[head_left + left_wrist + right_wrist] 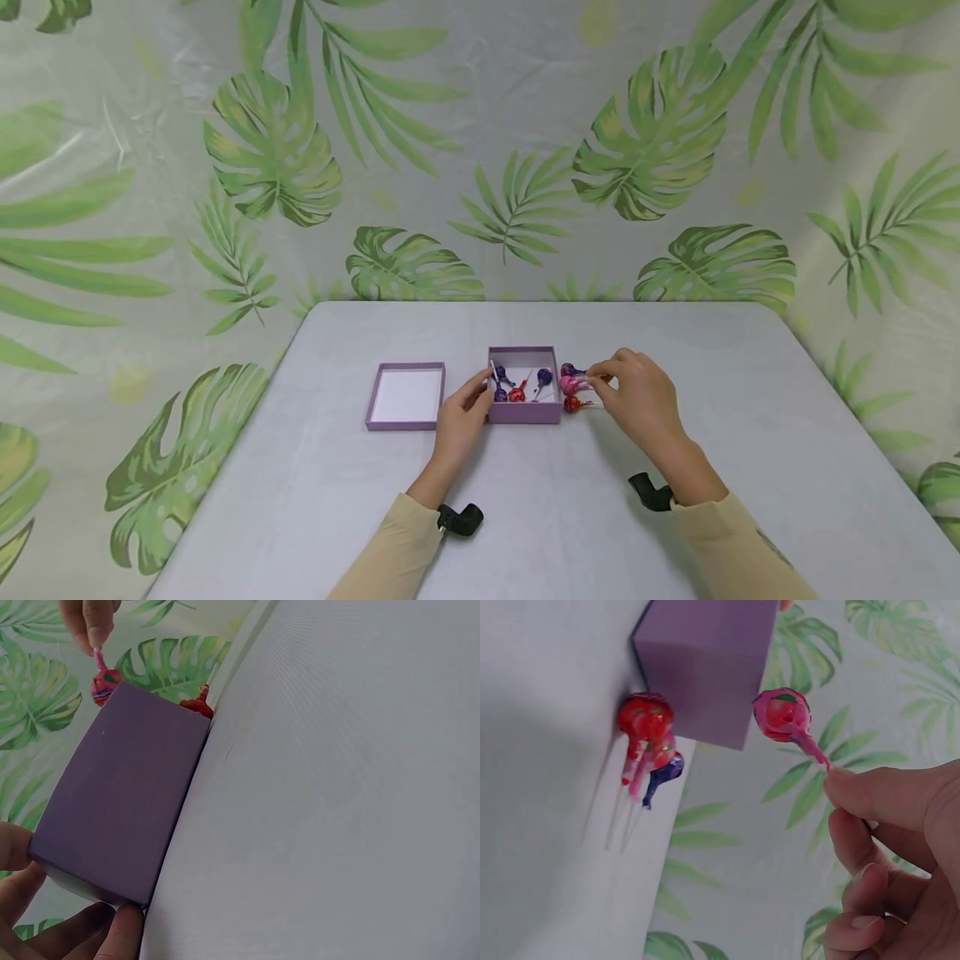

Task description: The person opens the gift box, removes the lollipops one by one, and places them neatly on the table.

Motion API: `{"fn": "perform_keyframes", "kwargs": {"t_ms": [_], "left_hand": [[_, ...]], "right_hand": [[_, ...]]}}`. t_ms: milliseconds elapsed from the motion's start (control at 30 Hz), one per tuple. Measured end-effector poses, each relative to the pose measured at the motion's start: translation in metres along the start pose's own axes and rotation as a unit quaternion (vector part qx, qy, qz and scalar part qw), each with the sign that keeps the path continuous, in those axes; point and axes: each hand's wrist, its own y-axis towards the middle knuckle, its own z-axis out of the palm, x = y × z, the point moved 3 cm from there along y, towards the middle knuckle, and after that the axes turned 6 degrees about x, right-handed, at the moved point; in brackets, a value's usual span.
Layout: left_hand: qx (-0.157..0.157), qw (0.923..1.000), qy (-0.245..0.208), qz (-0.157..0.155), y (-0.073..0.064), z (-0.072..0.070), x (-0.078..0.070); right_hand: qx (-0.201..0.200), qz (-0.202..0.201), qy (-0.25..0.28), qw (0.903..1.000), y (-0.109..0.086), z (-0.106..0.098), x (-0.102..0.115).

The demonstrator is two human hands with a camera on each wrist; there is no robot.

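The right hand [641, 396] pinches the round, pink-and-red wrapped lollipop [782, 718], above centre in the right-wrist frame, ideally clear of the purple cardboard box [525, 413] that the relaxed left hand [461, 423] braces.

Right hand [904, 844] pinches pink lollipop [782, 715] near purple box [705, 682].

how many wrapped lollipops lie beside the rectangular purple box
3, right of the box: red lollipop nearest, pink lollipop in the middle, dark blue lollipop farthest.
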Motion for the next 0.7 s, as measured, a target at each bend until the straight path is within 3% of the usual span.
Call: {"fn": "perform_keyframes", "kwargs": {"t_ms": [700], "left_hand": [[-0.003, 1.0, 0.001, 0.003, 0.001, 0.0, 0.001]], "right_hand": [[0.073, 0.016, 0.016, 0.9971, -0.022, 0.018, -0.019]]}}
